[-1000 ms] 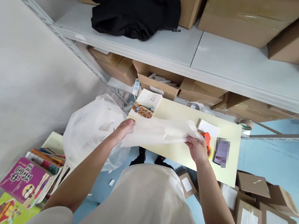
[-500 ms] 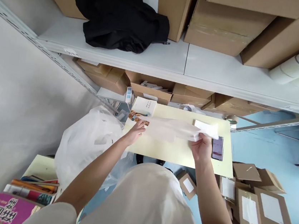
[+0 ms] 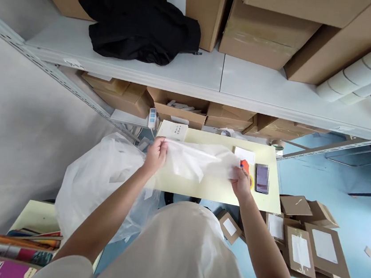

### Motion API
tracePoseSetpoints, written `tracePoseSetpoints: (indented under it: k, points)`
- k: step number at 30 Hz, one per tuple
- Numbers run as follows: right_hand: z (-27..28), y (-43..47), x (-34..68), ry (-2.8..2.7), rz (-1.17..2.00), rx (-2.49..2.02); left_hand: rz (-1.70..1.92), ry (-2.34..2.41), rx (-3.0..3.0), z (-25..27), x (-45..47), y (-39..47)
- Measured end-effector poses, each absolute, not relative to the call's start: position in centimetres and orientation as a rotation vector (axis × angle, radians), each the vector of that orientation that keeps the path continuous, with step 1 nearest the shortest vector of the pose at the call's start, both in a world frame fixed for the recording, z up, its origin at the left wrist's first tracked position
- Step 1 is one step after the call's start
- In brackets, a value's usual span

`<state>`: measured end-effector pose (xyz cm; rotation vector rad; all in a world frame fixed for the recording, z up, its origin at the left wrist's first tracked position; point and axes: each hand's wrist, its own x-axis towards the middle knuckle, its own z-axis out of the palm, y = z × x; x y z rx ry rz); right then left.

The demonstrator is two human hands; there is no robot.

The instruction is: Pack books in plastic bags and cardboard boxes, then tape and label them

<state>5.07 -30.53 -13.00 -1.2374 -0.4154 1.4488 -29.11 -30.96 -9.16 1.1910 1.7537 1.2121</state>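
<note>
A translucent white plastic bag (image 3: 200,158) is stretched sideways above the pale yellow table (image 3: 206,190). Its left end is pinched in my left hand (image 3: 156,154), its right end in my right hand (image 3: 242,183). Behind my left hand lies a book (image 3: 173,130) with a white cover, its lower part hidden by the bag. Just past my right hand sit an orange tape dispenser-like object (image 3: 245,166), partly covered, and a stack of white paper slips (image 3: 244,155). A phone (image 3: 261,179) with a lit screen lies further right.
A large translucent plastic sack (image 3: 94,177) stands left of the table. Cardboard boxes (image 3: 300,250) pile up on the floor at right. Above the table's far edge runs a shelf (image 3: 206,74) with a black garment (image 3: 141,22) and white rolls (image 3: 360,72). Books (image 3: 21,252) are stacked lower left.
My left hand has closed on the bag's left end and moved slightly left. My right hand has come lower, uncovering the orange object. The bag is now spread between both hands.
</note>
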Motion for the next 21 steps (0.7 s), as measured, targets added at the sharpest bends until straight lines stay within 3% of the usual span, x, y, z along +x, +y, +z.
tracePoseSetpoints:
  k: [4, 7, 12, 21]
  points:
    - [-12.8, -28.4, 4.4, -0.483, 1.441, -1.17, 1.266, 1.785, 1.846, -3.6, -31.1, -32.7]
    - [-15.0, -28.2, 2.8, -0.505, 1.491, -1.29, 1.126, 1.865, 1.889, -3.4, -31.0, -31.5]
    - [-18.8, -30.5, 2.5, -0.509, 1.435, -1.478, 0.947, 2.137, 1.497, -9.5, -30.4, -29.4]
    - [-24.0, -34.6, 6.0, -0.693, 1.219, -1.883, 0.455, 2.299, 1.342, -20.9, -27.7, -33.8]
